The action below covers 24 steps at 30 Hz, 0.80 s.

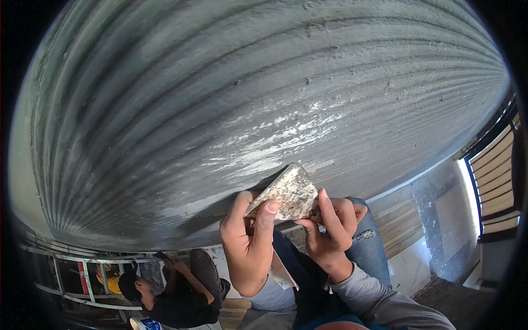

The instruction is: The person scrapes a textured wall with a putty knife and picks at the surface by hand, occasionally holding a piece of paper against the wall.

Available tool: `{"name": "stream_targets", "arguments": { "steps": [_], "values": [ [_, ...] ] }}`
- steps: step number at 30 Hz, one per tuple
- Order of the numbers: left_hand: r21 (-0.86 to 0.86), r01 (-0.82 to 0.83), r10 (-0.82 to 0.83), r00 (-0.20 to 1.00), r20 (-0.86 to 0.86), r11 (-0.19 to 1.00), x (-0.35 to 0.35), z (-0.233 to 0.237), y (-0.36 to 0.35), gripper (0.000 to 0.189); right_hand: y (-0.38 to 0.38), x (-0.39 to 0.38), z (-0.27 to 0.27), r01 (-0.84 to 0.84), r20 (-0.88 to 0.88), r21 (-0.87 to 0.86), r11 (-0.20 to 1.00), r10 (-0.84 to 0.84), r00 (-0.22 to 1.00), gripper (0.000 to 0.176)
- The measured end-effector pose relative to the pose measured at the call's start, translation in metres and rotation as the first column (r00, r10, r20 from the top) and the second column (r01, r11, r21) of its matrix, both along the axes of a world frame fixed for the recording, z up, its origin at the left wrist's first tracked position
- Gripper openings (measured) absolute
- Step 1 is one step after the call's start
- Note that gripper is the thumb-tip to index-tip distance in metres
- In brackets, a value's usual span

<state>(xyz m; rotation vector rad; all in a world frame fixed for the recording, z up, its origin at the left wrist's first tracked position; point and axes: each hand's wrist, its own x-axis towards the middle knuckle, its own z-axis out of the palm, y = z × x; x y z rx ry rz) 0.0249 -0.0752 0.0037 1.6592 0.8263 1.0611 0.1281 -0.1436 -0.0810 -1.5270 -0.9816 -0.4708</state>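
A flat, roughly triangular piece [290,193] with a mottled white and brown face is held up in front of a large grey ridged surface [275,99]. My left hand [250,236] grips its lower left side, thumb on the face and fingers behind. At its lower right corner, my right hand [333,228] pinches the edge between thumb and fingers. Wet-looking white streaks [286,135] mark the ridged surface just above the piece. A thin pale flat item [283,270] shows beside my left wrist; how it is held is hidden.
At the lower left, a person in black [181,300] sits or crouches near a metal ladder-like frame [91,300]. A white and blue container [146,324] is at the bottom edge. Slatted window bars [498,179] are at the right, above the tiled floor [410,264].
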Motion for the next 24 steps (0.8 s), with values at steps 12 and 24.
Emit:
{"name": "stream_targets", "arguments": {
  "steps": [12,24],
  "values": [
    [-0.023,-0.003,0.003,1.0,0.022,1.0,-0.004,-0.001,-0.01,0.025,-0.026,0.027,0.004,-0.237,0.052,-0.026,0.971,0.238,0.97,0.053],
    [-0.194,-0.681,0.692,0.603,0.397,0.706,-0.052,0.004,-0.027,0.038,0.027,0.036,0.079,0.036,0.104,0.178,0.983,-0.055,0.993,0.028]
  ]
}}
